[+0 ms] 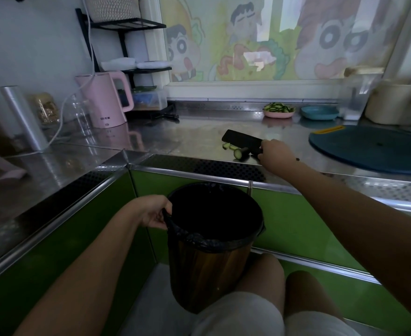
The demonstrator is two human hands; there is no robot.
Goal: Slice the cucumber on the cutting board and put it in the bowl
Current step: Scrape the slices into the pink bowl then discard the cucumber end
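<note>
My right hand [273, 151] grips the handle of a black cleaver [242, 139] whose blade lies low over the steel counter. Beside the blade sit a cucumber end piece [240, 153] and a few small cucumber scraps [229, 146]. A pink bowl [278, 113] heaped with cucumber slices [279, 107] stands at the back of the counter. The dark blue cutting board [374, 151] lies to the right, bare. My left hand [154, 212] holds the rim of a black-lined trash bin [211, 243], below the counter's front edge.
A blue dish [319, 112] sits next to the pink bowl, with a cream pot [396, 103] at the far right. A pink kettle [105, 100], glass jars [78, 112] and a roll of film [22, 117] stand on the left counter. Green cabinet fronts [296, 221] run beneath.
</note>
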